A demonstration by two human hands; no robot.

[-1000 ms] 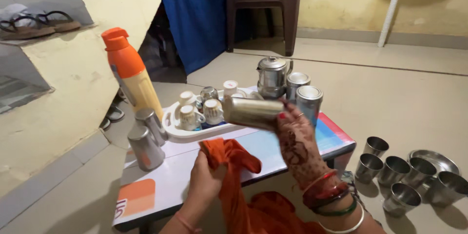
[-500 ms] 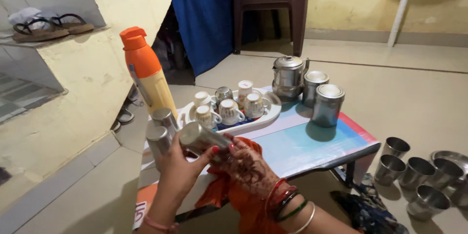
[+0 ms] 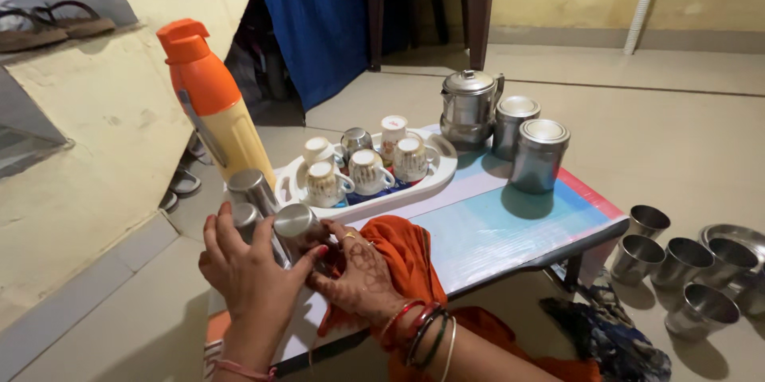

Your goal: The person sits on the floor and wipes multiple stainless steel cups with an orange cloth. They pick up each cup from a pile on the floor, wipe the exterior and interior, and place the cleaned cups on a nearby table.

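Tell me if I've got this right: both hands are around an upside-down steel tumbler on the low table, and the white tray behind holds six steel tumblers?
Not quite. In the head view the white tray holds small ceramic cups, not steel tumblers. The rest stands: left hand and right hand are around the upside-down steel tumbler on the low table.

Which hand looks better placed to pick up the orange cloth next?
Probably the right hand: it already lies on the orange cloth beside the upturned steel tumbler. The left hand is on the tumbler's far side, cupped around it, farther from the cloth.

shiny steel tumbler, matt orange cloth, glossy white plastic tray
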